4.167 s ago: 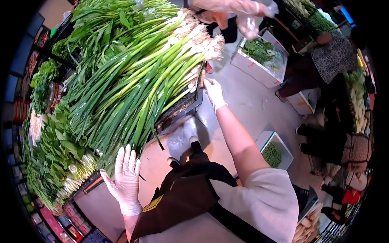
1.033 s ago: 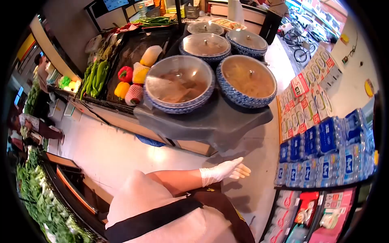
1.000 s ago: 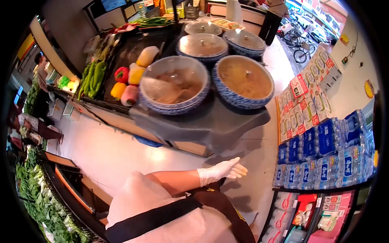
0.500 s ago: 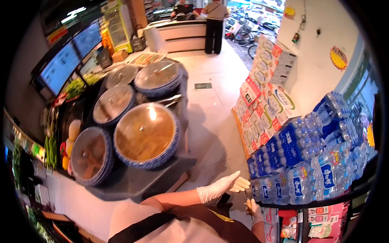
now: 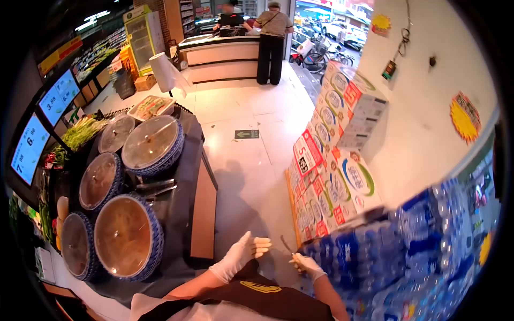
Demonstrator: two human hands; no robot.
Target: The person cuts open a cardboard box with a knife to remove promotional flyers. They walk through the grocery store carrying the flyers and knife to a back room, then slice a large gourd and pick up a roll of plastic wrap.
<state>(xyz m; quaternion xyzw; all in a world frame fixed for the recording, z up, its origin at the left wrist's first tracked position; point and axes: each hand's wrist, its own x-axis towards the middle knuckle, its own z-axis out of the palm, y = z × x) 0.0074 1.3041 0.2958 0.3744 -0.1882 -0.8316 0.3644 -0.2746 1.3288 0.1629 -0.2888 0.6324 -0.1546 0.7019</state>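
Note:
My left hand [image 5: 242, 255], in a white glove, is held at the bottom centre with its fingers stretched out and nothing visible in it. To its right, my gloved right hand [image 5: 307, 265] is closed on a thin dark object [image 5: 286, 244] that sticks up from the fingers; what it is cannot be made out. The hands are apart and touch no shelf or table. Left of them, blue-patterned bowls with clear lids, the nearest a large one [image 5: 123, 237], stand on a dark-covered table [image 5: 179, 230]. Metal tongs [image 5: 159, 188] lie beside the bowls.
Stacked cartons [image 5: 326, 187] and wrapped water bottles [image 5: 375, 257] stand close on the right. A counter [image 5: 225, 61] crosses the back, with a person [image 5: 274, 40] before it and another behind. A paper roll [image 5: 161, 70] and price screens [image 5: 32, 144] are at the left.
The view has swung from the vegetable racks past the bowls towards the counter. The bowls now lie further left. My right hand has come into view with the thin object; my left hand stays open.

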